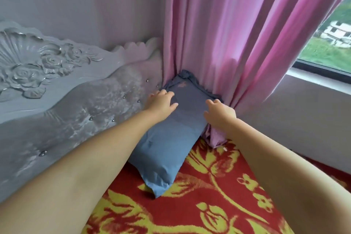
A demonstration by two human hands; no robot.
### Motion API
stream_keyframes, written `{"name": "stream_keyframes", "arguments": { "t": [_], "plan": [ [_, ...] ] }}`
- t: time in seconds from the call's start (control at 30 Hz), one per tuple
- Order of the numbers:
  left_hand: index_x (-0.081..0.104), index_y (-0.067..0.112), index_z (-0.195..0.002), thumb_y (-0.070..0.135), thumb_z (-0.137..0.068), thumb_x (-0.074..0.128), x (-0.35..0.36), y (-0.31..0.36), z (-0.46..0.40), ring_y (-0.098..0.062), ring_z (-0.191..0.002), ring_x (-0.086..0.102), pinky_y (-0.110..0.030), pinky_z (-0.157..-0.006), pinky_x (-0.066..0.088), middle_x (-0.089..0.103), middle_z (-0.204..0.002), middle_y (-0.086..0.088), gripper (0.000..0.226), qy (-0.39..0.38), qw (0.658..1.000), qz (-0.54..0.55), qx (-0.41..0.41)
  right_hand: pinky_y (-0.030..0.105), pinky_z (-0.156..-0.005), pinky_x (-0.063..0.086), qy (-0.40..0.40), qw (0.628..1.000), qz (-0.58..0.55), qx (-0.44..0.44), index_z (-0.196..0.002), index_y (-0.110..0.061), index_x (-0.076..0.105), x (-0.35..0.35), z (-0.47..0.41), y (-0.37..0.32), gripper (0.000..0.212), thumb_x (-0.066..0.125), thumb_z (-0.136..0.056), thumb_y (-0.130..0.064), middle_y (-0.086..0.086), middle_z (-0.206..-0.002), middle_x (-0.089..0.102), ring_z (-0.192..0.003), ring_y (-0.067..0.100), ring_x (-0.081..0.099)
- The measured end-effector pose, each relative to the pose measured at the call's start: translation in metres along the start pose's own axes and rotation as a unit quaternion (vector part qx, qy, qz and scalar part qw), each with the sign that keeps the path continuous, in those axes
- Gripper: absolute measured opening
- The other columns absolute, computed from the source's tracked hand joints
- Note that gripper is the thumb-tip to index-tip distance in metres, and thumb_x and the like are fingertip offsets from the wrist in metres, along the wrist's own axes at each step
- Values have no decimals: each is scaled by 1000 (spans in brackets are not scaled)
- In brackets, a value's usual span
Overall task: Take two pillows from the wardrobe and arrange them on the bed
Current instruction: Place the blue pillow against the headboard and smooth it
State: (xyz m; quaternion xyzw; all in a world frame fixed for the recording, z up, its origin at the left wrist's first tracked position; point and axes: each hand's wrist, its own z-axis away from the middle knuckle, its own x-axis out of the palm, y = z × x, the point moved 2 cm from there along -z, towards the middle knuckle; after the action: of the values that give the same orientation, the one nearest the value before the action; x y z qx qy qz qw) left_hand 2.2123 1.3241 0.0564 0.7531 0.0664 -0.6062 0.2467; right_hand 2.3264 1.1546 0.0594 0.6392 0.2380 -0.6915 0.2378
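The fingers (167, 94) of the left hand (161, 102) lie spread and flat on the far left part of the blue pillow (171, 138), probably pressing it against the headboard (76, 89). The right hand (220, 114) hovers with fingers loosely spread by the pillow's right edge, gripping nothing, likely ready to square it. The pillow lies lengthwise in the bed's (199, 205) far corner, its frilled end touching the pink curtain (228, 43). Only one pillow shows.
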Motion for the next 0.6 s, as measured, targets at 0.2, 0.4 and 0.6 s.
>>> {"name": "stream_keyframes", "arguments": {
  "t": [0.2,0.4,0.6],
  "plan": [
    [49,16,-130,42,-95,45,37,101,-4,-29,-121,47,-42,-99,36,53,-129,-9,44,-46,997,-57,27,35,-71,39,51,998,-8,25,-132,-16,43,0,61,105,39,44,-96,-33,10,-123,51,-107,34,58],
    [51,14,-123,42,-96,41,88,230,52,-28,-115,50,-42,-104,31,56,-121,-9,40,-37,949,-236,207,36,-72,44,46,998,42,13,-135,-18,41,15,141,223,43,44,-97,-37,9,-124,51,-109,33,56],
    [52,14,-122,43,-96,41,97,278,86,-28,-118,48,-44,-107,29,55,-124,-9,41,-32,971,-201,124,34,-70,40,17,993,115,-36,-136,-18,39,12,174,273,44,43,-98,-39,8,-125,51,-112,30,53]
  ]
}}
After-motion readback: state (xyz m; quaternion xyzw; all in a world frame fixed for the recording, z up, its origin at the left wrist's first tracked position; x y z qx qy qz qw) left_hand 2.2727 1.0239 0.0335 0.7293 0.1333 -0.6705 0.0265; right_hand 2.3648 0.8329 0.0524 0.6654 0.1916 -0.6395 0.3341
